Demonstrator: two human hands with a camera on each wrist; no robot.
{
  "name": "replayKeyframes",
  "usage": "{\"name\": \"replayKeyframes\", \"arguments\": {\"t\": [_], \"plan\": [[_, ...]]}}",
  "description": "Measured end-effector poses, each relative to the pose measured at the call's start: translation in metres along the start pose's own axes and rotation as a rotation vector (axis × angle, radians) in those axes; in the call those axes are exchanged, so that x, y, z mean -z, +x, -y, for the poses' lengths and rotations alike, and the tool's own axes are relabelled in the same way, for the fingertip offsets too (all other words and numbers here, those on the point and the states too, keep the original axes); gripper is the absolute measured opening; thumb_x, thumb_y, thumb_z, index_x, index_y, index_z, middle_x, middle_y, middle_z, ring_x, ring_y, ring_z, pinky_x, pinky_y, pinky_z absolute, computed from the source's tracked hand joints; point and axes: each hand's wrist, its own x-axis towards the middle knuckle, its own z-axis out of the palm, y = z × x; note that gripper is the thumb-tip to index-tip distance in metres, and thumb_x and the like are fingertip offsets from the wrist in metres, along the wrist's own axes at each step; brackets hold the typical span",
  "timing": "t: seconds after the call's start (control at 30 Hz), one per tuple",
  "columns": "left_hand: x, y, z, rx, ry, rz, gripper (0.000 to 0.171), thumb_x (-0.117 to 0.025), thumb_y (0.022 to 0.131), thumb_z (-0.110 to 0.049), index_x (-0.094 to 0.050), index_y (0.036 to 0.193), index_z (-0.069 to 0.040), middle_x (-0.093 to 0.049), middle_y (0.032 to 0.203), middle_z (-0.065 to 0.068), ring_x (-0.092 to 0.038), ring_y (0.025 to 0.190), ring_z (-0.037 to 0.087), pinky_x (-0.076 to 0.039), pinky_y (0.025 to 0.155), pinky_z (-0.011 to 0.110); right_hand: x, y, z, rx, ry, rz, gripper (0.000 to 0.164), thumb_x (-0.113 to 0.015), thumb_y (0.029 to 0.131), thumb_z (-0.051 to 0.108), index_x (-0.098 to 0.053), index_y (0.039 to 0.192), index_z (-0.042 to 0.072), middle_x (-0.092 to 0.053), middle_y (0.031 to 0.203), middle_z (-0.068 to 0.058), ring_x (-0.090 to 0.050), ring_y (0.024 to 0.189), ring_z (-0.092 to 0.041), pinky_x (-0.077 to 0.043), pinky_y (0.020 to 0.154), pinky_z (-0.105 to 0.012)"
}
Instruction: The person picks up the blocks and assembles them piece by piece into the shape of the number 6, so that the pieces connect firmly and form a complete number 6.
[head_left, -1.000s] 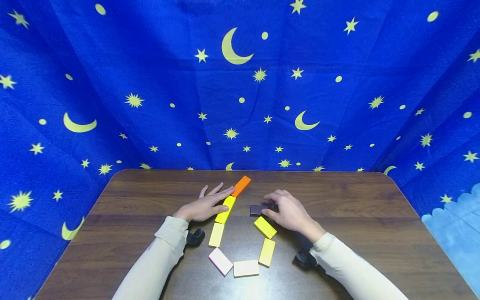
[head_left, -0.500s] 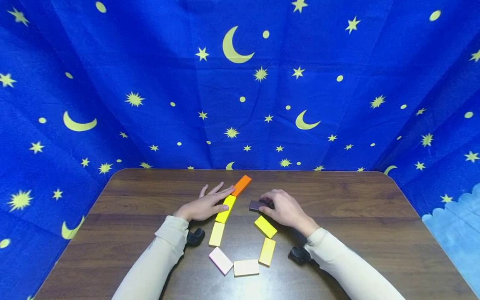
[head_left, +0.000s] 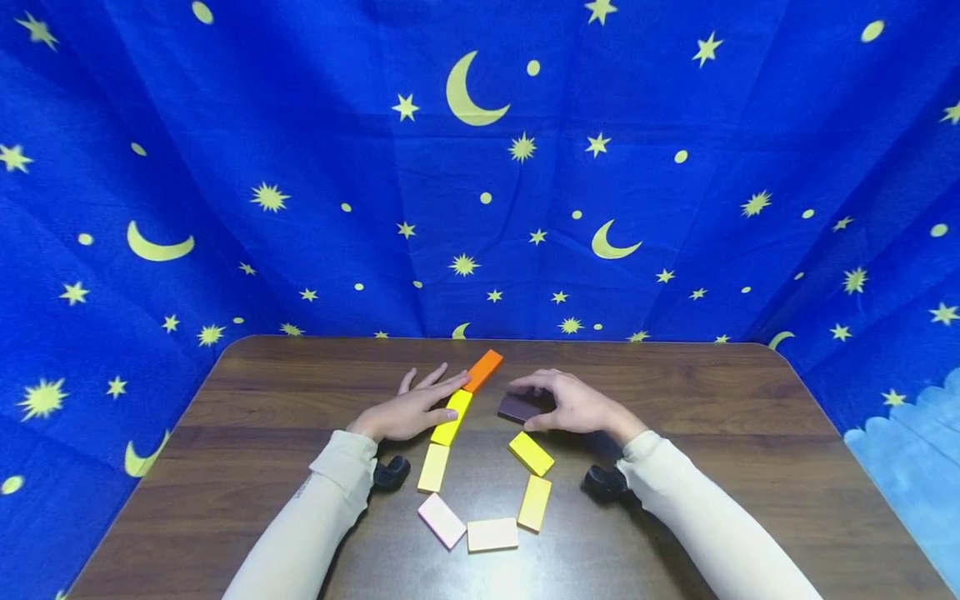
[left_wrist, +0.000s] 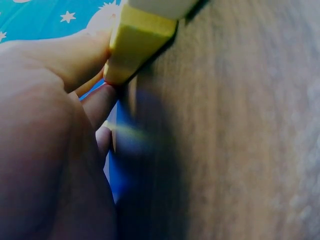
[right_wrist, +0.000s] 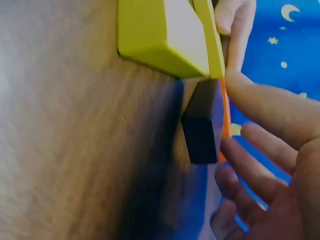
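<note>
On the table my left hand point(head_left: 405, 414) rests with spread, straight fingers along the left row of blocks. Its thumb lies over a bright yellow block point(head_left: 459, 404), and a fingertip reaches the orange block point(head_left: 483, 369) at the far end. In the left wrist view, the thumb is against the yellow block point(left_wrist: 142, 37). My right hand point(head_left: 573, 402) curves around a dark brown block point(head_left: 515, 408), thumb at its near side and fingers at its far side. The right wrist view has this dark block point(right_wrist: 202, 125) between thumb and fingers.
Pale yellow point(head_left: 432, 468), pink point(head_left: 442, 522), cream point(head_left: 492, 536), golden point(head_left: 534, 503) and yellow point(head_left: 531, 454) blocks curve around the front of the table point(head_left: 300, 371). A blue star-patterned cloth point(head_left: 337, 150) hangs behind. Black wrist devices point(head_left: 392, 473) sit below the sleeves.
The dark brown block has shifted slightly away from me and turned a little. My right hand has moved farther up and its fingers have spread wider around the block. My left hand keeps still.
</note>
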Motion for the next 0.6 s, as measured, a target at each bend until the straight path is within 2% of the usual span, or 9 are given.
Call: {"name": "replayKeyframes", "arguments": {"t": [0.13,0.27,0.4,0.6], "plan": [[0.0,0.0,0.001,-0.001,0.006,-0.002,0.064,-0.047,0.106,-0.042,-0.02,0.162,-0.026,-0.019,0.166,-0.008,0.003,0.155,0.022,0.016,0.117,0.057,0.005,0.004,-0.006,0.036,0.076,0.104,0.071,-0.084,0.082,0.026,-0.055,0.144,0.012,-0.058,0.137,-0.009,-0.054,0.114,-0.025,-0.047,0.095,-0.043],[0.0,-0.001,0.001,-0.004,0.006,-0.003,0.064,-0.047,0.106,-0.042,-0.021,0.162,-0.024,-0.02,0.166,-0.005,0.002,0.155,0.024,0.016,0.117,0.058,0.006,0.008,-0.009,0.055,0.092,0.165,0.074,-0.086,0.079,0.018,-0.055,0.145,0.015,-0.055,0.142,-0.008,-0.052,0.117,-0.025,-0.045,0.097,-0.043],[0.001,0.0,0.0,-0.012,-0.003,0.0,0.065,-0.048,0.106,-0.041,-0.022,0.162,-0.021,-0.021,0.166,-0.001,0.002,0.155,0.028,0.017,0.116,0.059,0.007,0.011,-0.01,0.073,0.072,0.196,0.075,-0.086,0.077,0.011,-0.056,0.145,0.017,-0.055,0.144,-0.006,-0.05,0.119,-0.024,-0.045,0.096,-0.042],[0.001,0.0,-0.001,-0.005,-0.004,0.005,0.065,-0.047,0.106,-0.042,-0.021,0.162,-0.022,-0.02,0.166,-0.002,0.003,0.155,0.028,0.017,0.116,0.059,0.007,0.013,-0.01,0.117,0.016,0.205,0.074,-0.086,0.077,0.009,-0.056,0.144,0.015,-0.055,0.145,-0.007,-0.048,0.125,-0.027,-0.044,0.098,-0.045]]}}
